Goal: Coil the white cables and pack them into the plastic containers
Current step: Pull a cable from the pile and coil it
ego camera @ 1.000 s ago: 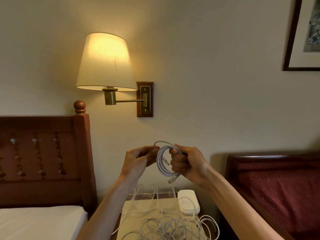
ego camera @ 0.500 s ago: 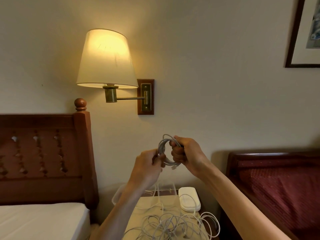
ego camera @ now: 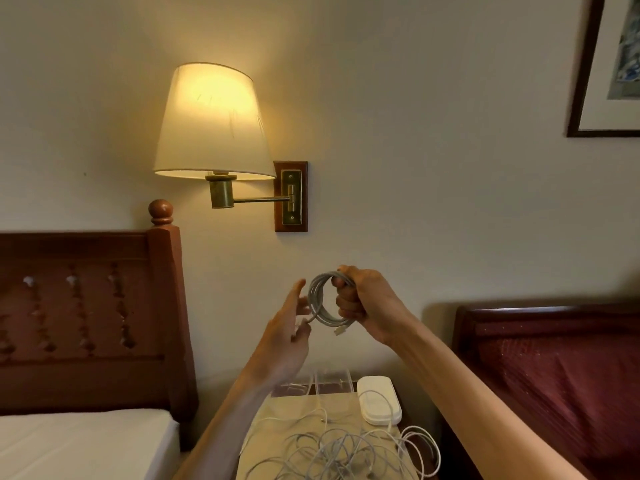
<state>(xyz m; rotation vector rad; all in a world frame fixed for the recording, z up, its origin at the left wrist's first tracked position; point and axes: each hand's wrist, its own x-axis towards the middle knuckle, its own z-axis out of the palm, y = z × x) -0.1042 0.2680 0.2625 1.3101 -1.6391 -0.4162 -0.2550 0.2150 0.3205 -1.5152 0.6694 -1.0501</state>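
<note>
Both forearms are raised from the lower edge of the frame toward the centre. The right hand (ego camera: 367, 304) is closed in a fist around one side of a coiled white cable (ego camera: 320, 301), which is held upright in the air at mid-frame, with a connector end hanging below the loop. The left hand (ego camera: 289, 327) is held just left of the coil with its fingers spread and loosely extended; a short cable end appears to be pinched near its fingertips, though this cannot be told for certain. One coil is held. Below it, at the bottom centre, a loose tangle of white cables (ego camera: 343, 452) is spread on a nightstand (ego camera: 277, 420); the strands cannot be counted. At least two clear plastic containers (ego camera: 325, 382) are seen at the nightstand's far edge, beside one white oval case (ego camera: 379, 400).
</note>
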